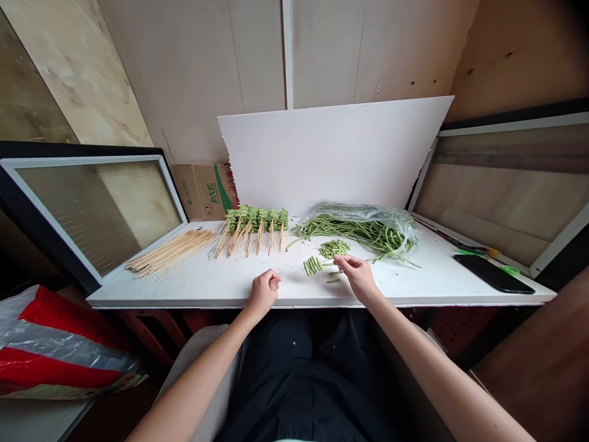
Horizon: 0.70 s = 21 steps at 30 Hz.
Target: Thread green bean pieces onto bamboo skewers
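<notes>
My left hand (265, 290) is closed near the table's front edge, its fingers curled round a bamboo skewer that shows only faintly. Several short green bean pieces (313, 266) sit side by side on that skewer, to the right of the hand. My right hand (356, 274) pinches a cut green bean piece (328, 264) between thumb and fingertips, just right of the threaded ones. Behind it lies a small pile of cut bean pieces (334, 248). A few loose pieces (333, 281) rest on the tabletop below the right fingers.
Loaded bean skewers (257, 220) are stacked at the back, sticks toward me. Bare bamboo skewers (172, 250) lie at left. A clear plastic bag (368, 212) holds long beans (350, 228) behind the pile. A black phone (492, 274) and scissors (473, 247) are at right.
</notes>
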Tool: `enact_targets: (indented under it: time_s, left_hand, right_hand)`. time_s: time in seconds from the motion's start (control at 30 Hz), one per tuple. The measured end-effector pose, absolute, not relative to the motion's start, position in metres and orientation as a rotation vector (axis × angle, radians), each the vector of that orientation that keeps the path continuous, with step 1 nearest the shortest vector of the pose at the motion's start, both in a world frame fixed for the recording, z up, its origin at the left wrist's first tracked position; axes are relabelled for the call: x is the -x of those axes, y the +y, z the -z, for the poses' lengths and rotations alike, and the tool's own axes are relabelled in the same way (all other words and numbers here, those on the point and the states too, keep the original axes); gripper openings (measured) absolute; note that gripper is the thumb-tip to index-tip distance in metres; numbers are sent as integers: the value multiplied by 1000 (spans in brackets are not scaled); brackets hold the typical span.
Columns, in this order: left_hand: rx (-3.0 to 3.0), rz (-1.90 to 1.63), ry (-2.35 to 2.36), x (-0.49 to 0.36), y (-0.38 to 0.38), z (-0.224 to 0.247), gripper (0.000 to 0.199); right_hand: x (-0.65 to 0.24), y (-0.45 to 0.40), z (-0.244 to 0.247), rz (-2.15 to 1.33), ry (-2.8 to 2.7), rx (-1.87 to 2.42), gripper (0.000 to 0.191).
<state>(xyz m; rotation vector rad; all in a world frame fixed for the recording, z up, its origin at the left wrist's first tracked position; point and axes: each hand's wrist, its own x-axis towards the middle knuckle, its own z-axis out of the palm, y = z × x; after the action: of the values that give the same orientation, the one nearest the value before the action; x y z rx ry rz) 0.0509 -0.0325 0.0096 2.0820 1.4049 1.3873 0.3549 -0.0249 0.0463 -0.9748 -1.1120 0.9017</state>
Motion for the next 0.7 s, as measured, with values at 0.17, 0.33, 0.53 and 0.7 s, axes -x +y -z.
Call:
enact_targets:
  time_s: [0.17, 0.33, 0.53, 0.7]
  left_hand:
    - [-2052, -1418, 1410, -49, -32, -10, 22]
    - [-2043, -1417, 1421, -49, -32, -10, 23]
    - [-2040, -1402, 1429, -49, -32, -10, 23]
    - [-2025, -1386, 1458, -54, -32, -11, 23]
  right_hand:
    - [-334, -33, -39, -851, -1015, 982, 46]
    - [-331, -32, -30, -845, -996, 1014, 51]
    - [-330, -29, -26, -821, -979, 1031, 53]
    - [-327, -29, -28, -826, -957, 1043, 51]
